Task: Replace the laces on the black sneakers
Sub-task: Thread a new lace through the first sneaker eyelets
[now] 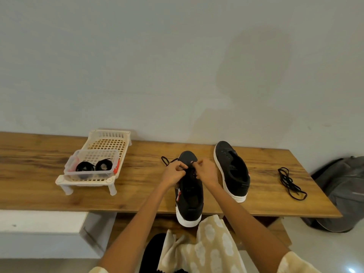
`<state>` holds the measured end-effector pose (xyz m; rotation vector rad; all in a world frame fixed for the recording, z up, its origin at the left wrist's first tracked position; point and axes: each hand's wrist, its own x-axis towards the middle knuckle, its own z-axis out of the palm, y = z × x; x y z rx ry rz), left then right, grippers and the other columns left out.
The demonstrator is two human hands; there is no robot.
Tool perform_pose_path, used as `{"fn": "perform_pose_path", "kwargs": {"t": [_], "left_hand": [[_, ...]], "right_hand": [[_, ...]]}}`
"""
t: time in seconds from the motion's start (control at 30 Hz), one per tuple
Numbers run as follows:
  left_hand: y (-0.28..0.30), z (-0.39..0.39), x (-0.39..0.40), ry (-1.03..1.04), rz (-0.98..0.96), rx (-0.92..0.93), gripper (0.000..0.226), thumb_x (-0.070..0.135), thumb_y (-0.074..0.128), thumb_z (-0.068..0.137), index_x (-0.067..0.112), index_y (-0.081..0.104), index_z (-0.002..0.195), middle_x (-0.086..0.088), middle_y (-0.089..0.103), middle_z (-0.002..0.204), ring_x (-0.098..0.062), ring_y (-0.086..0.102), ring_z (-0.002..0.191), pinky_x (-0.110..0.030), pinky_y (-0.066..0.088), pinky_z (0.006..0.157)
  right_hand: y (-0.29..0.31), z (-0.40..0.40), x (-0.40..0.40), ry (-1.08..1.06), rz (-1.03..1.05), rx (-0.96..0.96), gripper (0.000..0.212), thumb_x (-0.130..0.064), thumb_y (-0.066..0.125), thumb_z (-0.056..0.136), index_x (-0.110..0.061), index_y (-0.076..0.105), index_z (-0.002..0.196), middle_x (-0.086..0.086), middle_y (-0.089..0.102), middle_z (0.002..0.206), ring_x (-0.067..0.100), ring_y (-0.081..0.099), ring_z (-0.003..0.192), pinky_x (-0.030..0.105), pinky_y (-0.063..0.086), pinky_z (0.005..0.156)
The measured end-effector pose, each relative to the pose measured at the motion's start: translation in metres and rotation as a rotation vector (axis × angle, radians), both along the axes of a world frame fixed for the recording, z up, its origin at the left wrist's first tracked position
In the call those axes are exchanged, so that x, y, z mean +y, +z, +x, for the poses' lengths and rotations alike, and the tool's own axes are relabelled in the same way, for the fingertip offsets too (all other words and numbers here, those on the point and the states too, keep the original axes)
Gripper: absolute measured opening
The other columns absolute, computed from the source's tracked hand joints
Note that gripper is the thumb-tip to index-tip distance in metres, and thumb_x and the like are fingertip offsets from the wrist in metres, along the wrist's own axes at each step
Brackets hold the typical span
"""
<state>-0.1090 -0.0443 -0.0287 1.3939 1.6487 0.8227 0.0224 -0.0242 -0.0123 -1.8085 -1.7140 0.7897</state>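
Far left: a bare stretch of wooden worktop (29,160) against a pale wall (177,66). Next, a white lattice rack (110,143) on short legs, and on its near end a clear tub (92,164) with two coiled black laces (94,166) inside, side by side; something red just beside the tub's right wall, too small to name. Below the worktop's front edge, a white ledge (39,223).

Middle: near sneaker (190,196), black with white sole, toe toward the wall, heel past the worktop's front edge. Left hand (174,174) over its lacing area, fingers curled, pinching a black lace (166,160); a loop of that lace out on the worktop just left of the toe. Right hand (205,171) close beside, thumb and fingertips pinched on the same lace at the eyelets. Both forearms bare, reaching up from the bottom edge; patterned cream cloth (212,247) between them.

Right of the hands: second sneaker (232,170), flat on the worktop, unlaced, eyelets open, toe toward the wall, just beside the right hand but apart from the first shoe. Further right, well apart, a loose lace (291,184) in a tangle near the worktop's right end. Far right, on the floor past the worktop, a grey bag (342,192)
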Motion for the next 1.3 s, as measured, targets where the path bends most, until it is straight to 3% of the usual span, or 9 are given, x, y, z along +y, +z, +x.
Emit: {"fn": "perform_pose_path", "kwargs": {"t": [0.1,0.37,0.43,0.53,0.63,0.7,0.9,1.13,1.3], "left_hand": [[-0.002,0.004,0.006,-0.082,0.065,0.207,0.023,0.010,0.062,0.085,0.019,0.070,0.105,0.004,0.064,0.101,-0.011,0.059,0.097,-0.026,0.048,0.086],[0.022,0.016,0.021,-0.118,0.194,0.735,0.019,0.035,0.060,0.088,0.025,0.076,0.086,0.008,0.071,0.093,-0.012,0.062,0.091,-0.031,0.042,0.088],[0.032,0.022,0.027,-0.077,0.150,0.586,0.022,0.035,0.058,0.089,0.023,0.075,0.084,0.007,0.071,0.091,-0.014,0.062,0.088,-0.032,0.041,0.090],[0.051,0.035,0.041,0.046,0.132,0.010,0.018,0.029,0.063,0.089,0.014,0.074,0.090,0.003,0.070,0.090,-0.011,0.061,0.081,-0.030,0.049,0.080],[0.054,0.043,0.044,0.045,0.102,-0.188,0.016,0.029,0.065,0.088,0.014,0.072,0.087,-0.002,0.065,0.078,-0.010,0.056,0.070,-0.025,0.047,0.071],[0.041,0.036,0.042,0.029,0.049,-0.214,0.022,0.033,0.060,0.091,0.014,0.070,0.086,-0.004,0.066,0.078,-0.012,0.057,0.070,-0.024,0.045,0.068],[0.022,0.012,0.032,-0.079,0.076,0.048,0.057,0.038,0.030,0.102,0.007,0.072,0.079,-0.006,0.068,0.080,-0.024,0.063,0.079,-0.027,0.042,0.071],[0.022,-0.008,0.029,-0.259,0.002,-0.028,0.030,0.031,0.052,0.096,0.014,0.076,0.089,0.005,0.072,0.095,-0.008,0.063,0.095,-0.030,0.047,0.094],[0.026,-0.015,0.027,-0.270,0.033,-0.086,0.018,0.022,0.056,0.094,0.014,0.072,0.096,0.002,0.069,0.102,-0.007,0.061,0.100,-0.016,0.044,0.086]], "right_hand": [[-0.011,0.013,0.000,-0.196,-0.133,0.390,0.034,-0.037,0.054,0.094,-0.004,0.058,0.087,0.009,0.065,0.078,0.014,0.066,0.062,0.018,0.049,0.050],[-0.018,0.015,-0.007,-0.079,-0.086,0.462,0.031,-0.028,0.048,0.098,-0.011,0.067,0.082,0.004,0.066,0.078,0.015,0.064,0.076,0.027,0.057,0.072],[-0.014,0.016,-0.010,0.029,-0.089,0.424,0.024,-0.022,0.047,0.098,-0.011,0.066,0.091,-0.001,0.063,0.082,0.016,0.062,0.082,0.031,0.054,0.076],[-0.009,0.016,-0.017,0.179,-0.066,0.390,0.020,-0.014,0.051,0.094,-0.014,0.067,0.105,-0.014,0.061,0.090,0.001,0.057,0.087,0.013,0.045,0.075],[-0.009,0.013,-0.022,0.195,-0.033,0.445,0.017,-0.020,0.057,0.093,-0.011,0.070,0.098,-0.003,0.069,0.091,0.008,0.063,0.088,0.017,0.046,0.077],[-0.010,0.009,-0.021,0.199,-0.005,0.411,0.024,-0.023,0.057,0.093,-0.004,0.069,0.086,0.007,0.067,0.078,0.018,0.063,0.073,0.022,0.044,0.067],[0.017,0.013,-0.001,0.090,0.074,0.397,0.025,-0.028,0.054,0.095,-0.017,0.063,0.074,-0.007,0.057,0.062,-0.001,0.050,0.055,0.014,0.039,0.057],[0.065,0.021,0.047,-0.252,0.102,0.990,0.022,-0.018,0.063,0.090,-0.003,0.069,0.104,-0.001,0.064,0.076,0.006,0.060,0.071,0.019,0.049,0.071],[0.035,0.017,0.025,-0.181,-0.014,0.857,0.016,-0.026,0.058,0.093,-0.014,0.068,0.094,-0.003,0.066,0.081,0.009,0.062,0.079,0.020,0.049,0.074]]}}
